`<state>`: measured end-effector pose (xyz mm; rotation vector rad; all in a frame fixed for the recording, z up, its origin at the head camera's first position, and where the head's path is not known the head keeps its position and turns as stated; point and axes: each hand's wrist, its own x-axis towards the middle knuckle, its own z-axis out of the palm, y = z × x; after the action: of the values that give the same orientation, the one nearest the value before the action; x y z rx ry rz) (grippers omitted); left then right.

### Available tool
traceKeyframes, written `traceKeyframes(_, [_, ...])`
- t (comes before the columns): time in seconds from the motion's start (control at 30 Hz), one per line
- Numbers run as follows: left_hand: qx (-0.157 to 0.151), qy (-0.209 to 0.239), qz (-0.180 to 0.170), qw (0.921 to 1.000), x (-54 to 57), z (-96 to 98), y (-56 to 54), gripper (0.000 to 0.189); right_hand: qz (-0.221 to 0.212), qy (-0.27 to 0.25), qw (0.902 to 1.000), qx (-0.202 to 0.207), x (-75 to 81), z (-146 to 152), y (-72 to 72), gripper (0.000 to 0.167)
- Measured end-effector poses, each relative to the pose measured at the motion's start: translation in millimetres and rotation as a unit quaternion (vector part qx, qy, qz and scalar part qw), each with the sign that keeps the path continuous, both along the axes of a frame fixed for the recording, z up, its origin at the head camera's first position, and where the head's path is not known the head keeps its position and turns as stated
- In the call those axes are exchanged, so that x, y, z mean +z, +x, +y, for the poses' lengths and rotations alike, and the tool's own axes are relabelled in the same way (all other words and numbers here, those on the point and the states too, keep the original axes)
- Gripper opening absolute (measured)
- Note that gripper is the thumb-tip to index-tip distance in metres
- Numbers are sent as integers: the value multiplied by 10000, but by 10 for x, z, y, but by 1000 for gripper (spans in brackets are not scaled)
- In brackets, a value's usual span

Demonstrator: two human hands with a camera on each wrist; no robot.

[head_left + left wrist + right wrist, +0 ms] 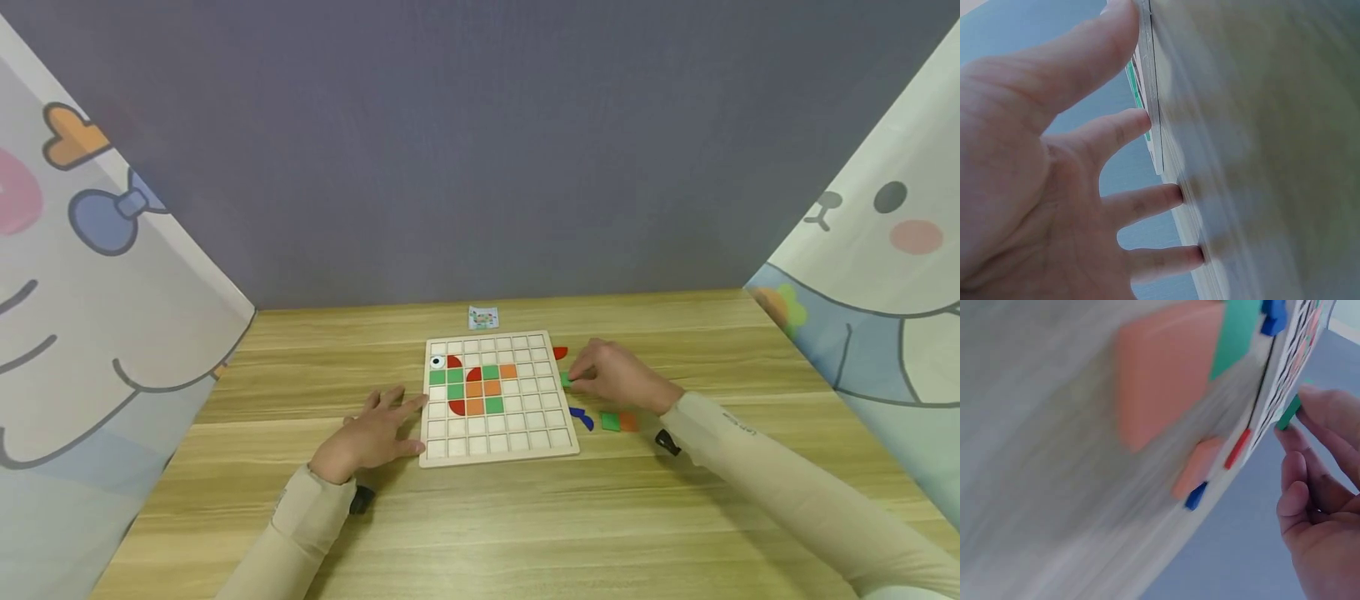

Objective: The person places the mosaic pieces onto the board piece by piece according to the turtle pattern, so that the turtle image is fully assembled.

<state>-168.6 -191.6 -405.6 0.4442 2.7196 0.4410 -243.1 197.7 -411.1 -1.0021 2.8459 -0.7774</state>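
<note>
A wooden grid board (525,421) lies on the table, partly filled with green, orange and red tiles and one white tile with an eye (437,362). Fingers of my left hand (375,435) are spread, with thumb and index finger touching the board's left edge; in the left wrist view the other fingertips (1175,194) reach the tabletop. My right hand (618,375) pinches a green square tile (1289,412) between thumb and index finger, just off the board's right edge. Above the table, the tile is seen edge-on in the right wrist view.
Right of the board lie blue pieces (582,417), a green tile (611,422), an orange tile (627,422) and a red piece (560,352). Behind the board is a small picture card (483,317). A grey wall (480,150) closes the table's back.
</note>
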Motion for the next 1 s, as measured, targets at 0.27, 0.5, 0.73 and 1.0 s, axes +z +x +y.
traceKeyframes(0.27, [0, 10, 60, 10000, 25, -1, 25, 71, -283, -226, 9990, 269, 71, -278, 51, 5])
traceKeyframes(0.5, [19, -9, 57, 10000, 12, 17, 18, 71, -223, -6, 9987, 448, 87, -510, -34, 5])
traceKeyframes(0.73, [47, -54, 70, 10000, 6, 23, 19, 71, -239, 68, 9981, 559, 37, -667, -100, 5])
traceKeyframes(1.0, [50, -61, 101, 9999, 2, 19, 20, 71, -480, 115, 9976, 490, -19, -754, -121, 6])
